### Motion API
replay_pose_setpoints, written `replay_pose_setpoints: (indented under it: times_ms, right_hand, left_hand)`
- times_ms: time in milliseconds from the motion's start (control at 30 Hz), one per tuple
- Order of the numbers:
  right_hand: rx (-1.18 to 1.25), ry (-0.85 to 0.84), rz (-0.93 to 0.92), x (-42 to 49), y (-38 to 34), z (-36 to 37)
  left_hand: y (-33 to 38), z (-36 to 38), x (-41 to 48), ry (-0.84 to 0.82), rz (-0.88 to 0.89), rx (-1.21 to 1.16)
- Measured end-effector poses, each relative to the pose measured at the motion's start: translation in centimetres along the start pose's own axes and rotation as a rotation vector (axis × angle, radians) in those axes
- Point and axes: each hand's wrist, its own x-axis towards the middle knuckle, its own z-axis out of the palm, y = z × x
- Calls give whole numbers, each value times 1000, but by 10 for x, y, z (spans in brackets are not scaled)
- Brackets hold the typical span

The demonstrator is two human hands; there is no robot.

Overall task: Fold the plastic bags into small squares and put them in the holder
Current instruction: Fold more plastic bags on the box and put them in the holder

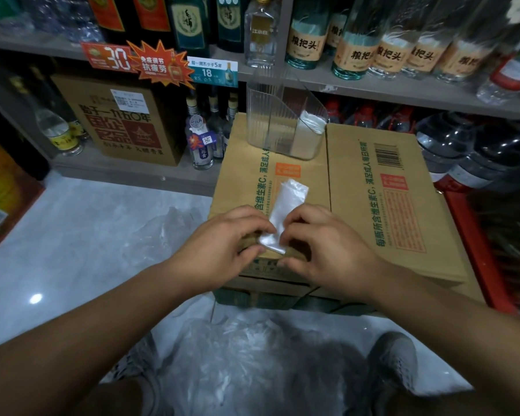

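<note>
A clear plastic bag [288,199], folded into a narrow strip, lies on top of a cardboard box [373,211]. My left hand [222,241] and my right hand [324,244] both pinch the strip's near end, where it is turned over into a small fold. At the far edge of the box stands a clear ribbed holder [270,121] with folded white bags [309,130] stacked in its right compartment.
Loose clear plastic bags [237,355] lie heaped on the pale floor between my shoes, with more at the box's left side. Shelves of bottles [357,55] rise behind the box. A red crate [475,250] stands to the right.
</note>
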Motion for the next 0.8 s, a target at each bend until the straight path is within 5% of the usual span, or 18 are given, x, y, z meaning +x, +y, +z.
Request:
replay_pose_setpoints:
  times_ms: [800]
  right_hand:
    - [-23, 102, -106, -5, 13, 12]
  left_hand:
    - [2, 2, 0, -65, 18, 151]
